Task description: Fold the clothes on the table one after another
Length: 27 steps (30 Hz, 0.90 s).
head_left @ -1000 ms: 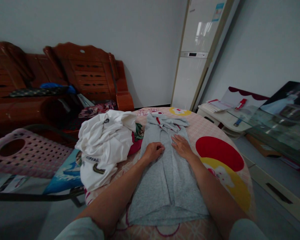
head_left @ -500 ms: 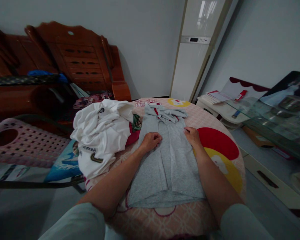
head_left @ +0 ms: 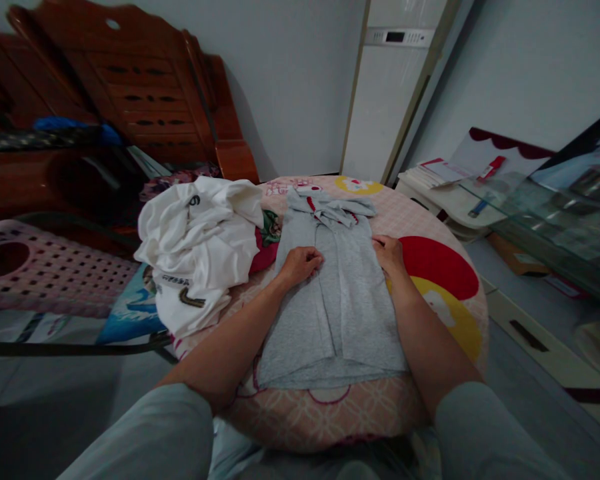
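A grey garment [head_left: 300, 340] lies folded lengthwise on the round table [head_left: 430, 227], its far end bunched with red trim showing. My left hand [head_left: 301, 264] rests on its left part, fingers curled together and seeming to pinch the cloth. At the garment's right edge is my right hand [head_left: 389, 254], its fingertips pressed together on the grey cloth. A crumpled white garment [head_left: 205, 233] with dark lettering lies left of the grey one. Between the two, a red and green cloth [head_left: 267, 243] peeks out.
A carved wooden chair [head_left: 145, 87] stands behind at the left, with a pink woven chair [head_left: 55, 267] nearer. At the right are a glass shelf [head_left: 545, 227] and a white cabinet holding papers [head_left: 435, 172]. A tall white appliance [head_left: 380, 100] stands behind the table.
The whole view has shifted, so the table and clothes appear higher in the picture. My right hand has moved very slightly; my left hand keeps its place on the grey garment.
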Available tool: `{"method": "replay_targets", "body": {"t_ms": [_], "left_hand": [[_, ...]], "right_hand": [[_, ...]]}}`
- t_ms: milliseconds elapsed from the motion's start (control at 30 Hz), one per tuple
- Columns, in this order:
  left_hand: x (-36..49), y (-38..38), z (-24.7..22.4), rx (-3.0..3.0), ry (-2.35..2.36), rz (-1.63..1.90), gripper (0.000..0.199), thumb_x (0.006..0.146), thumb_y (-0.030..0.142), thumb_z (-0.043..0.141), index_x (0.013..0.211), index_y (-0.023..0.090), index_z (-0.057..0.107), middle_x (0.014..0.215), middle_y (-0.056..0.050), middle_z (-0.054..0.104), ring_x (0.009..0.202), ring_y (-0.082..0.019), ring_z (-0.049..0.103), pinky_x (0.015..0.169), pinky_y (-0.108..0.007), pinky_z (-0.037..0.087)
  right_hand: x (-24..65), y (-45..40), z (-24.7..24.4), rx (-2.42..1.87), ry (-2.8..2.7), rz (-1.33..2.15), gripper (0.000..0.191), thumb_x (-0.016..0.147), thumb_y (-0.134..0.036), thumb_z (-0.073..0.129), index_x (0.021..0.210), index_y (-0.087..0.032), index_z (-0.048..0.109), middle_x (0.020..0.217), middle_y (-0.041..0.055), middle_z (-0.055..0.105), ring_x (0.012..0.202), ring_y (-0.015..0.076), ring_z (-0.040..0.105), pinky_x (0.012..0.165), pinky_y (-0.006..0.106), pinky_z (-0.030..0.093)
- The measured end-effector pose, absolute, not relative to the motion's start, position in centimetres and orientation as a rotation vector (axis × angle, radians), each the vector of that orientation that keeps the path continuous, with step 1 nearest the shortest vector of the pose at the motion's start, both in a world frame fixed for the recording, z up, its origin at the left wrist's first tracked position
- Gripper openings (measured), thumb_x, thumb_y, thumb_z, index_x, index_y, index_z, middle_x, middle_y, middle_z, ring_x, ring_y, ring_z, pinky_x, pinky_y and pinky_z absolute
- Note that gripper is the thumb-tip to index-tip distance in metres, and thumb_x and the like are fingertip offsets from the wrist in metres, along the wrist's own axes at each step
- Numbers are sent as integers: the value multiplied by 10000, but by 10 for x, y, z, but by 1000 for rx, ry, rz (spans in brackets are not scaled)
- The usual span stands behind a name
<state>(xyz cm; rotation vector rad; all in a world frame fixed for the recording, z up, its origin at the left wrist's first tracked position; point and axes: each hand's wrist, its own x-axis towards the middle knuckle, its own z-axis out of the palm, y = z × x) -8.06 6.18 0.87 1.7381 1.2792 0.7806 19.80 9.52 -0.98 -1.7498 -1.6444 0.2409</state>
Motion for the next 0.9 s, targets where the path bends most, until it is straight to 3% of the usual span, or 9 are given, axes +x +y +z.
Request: {"method": "replay_targets", "body": {"t_ms": [900], "left_hand": [[-83, 58, 8, 1789, 1286, 805, 133, 822, 197, 549, 769, 141, 657, 583, 24, 597, 479, -68, 538, 477, -158, 393]], "right_hand": [[191, 96, -11, -1775, -1701, 199, 345, 831, -166, 514, 1071, -146, 760, 1114, 127, 743, 1057, 248, 673, 985, 364, 483]]}}
